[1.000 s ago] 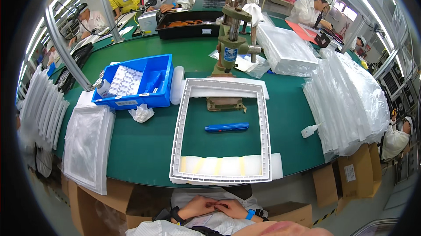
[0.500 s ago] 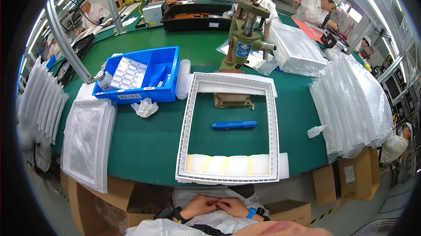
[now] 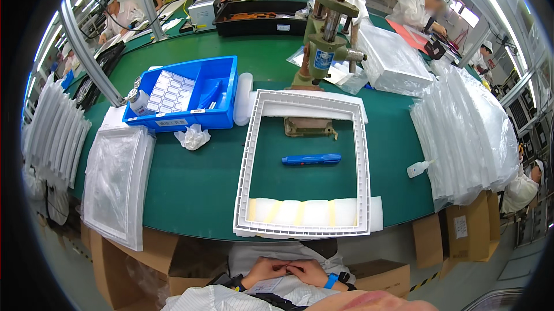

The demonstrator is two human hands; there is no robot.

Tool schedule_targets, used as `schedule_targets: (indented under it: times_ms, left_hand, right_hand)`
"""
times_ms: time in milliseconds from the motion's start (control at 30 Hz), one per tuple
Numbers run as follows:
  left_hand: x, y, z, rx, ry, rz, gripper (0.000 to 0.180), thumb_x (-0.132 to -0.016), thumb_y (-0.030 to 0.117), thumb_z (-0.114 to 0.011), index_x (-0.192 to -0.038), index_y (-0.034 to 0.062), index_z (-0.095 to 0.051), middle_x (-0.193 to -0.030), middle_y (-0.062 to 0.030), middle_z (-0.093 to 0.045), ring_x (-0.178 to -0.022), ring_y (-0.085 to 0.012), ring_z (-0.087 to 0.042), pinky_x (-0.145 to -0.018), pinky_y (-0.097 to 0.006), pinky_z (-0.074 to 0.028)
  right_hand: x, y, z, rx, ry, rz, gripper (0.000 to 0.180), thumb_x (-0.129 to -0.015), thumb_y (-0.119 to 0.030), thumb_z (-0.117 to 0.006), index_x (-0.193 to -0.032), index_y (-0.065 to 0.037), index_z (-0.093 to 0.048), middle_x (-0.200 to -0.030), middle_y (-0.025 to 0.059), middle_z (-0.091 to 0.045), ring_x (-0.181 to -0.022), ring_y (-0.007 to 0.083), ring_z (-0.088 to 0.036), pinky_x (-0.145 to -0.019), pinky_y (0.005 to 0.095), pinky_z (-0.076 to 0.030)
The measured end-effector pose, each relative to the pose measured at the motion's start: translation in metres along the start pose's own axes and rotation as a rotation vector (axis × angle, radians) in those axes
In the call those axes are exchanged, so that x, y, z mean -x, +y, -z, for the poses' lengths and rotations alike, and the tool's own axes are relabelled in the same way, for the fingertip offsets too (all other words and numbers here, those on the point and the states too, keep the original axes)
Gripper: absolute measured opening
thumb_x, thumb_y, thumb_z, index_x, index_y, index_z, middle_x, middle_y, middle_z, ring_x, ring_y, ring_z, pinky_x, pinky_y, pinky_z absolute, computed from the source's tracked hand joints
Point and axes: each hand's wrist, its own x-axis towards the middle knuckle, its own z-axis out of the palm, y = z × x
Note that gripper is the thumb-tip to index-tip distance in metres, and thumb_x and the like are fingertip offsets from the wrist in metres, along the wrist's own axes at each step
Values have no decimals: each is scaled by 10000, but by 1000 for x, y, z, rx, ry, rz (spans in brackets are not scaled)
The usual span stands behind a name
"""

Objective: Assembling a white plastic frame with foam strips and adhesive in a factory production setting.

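Note:
My left hand (image 3: 266, 272) and my right hand (image 3: 310, 273) rest together in my lap, below the table's front edge. Their fingers are curled and meet in the middle; whether anything is between them is hidden. In front of me on the green table lies a white rectangular frame (image 3: 244, 164) with a ribbed rim. White foam strips (image 3: 314, 213) lie beneath its near and far sides. Inside the frame's opening, a blue marker pen (image 3: 311, 159) lies flat on the table. Neither hand touches the frame or the pen.
A green hand press (image 3: 323, 51) stands behind the frame. Left are a blue divided bin (image 3: 222, 94), crumpled tissue (image 3: 193, 137) and a bagged panel (image 3: 115, 184). Right are a small white bottle (image 3: 418, 168) and bagged sheets (image 3: 453, 138). Cardboard boxes (image 3: 381, 276) flank me; co-workers sit beyond.
The whole view has shifted slightly, so the table things appear a little higher and further right. My hands stay together in my lap, and the frame and pen keep their places.

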Motion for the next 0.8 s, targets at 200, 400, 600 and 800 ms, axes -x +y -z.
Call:
schedule_targets:
  times_ms: [200,400,600,800]
  left_hand:
    - [6,-3,-6,84,3,51,266,-814,225,-703,-1056,115,-729,-842,-111,-724,-763,-177,-718,-692,-286,-543]
    - [3,-3,3,75,-2,133,260,-841,188,-699,-1057,43,-712,-881,-93,-732,-794,-112,-665,-727,-290,-539]
    - [10,15,1,264,13,275,173,-875,68,-682,-1021,-25,-693,-902,-82,-718,-850,-81,-649,-738,-237,-531]
    - [9,97,37,100,208,91,125,-777,-29,-715,-901,-17,-721,-879,-114,-725,-770,-145,-698,-677,-253,-551]
  right_hand:
    - [10,-5,-1,-6,-40,-62,195,-903,-218,-653,-1010,-65,-708,-871,141,-704,-760,269,-683,-678,337,-521]
    - [1,-1,1,-83,-115,-134,201,-900,-228,-616,-1003,-77,-698,-927,154,-693,-816,322,-674,-716,396,-528]
    - [5,-11,4,-78,16,24,140,-865,-156,-660,-945,-50,-702,-857,136,-683,-737,328,-655,-642,371,-512]
    - [11,-6,0,-89,61,5,128,-858,-142,-665,-938,-51,-707,-850,127,-681,-721,313,-652,-638,366,-509]
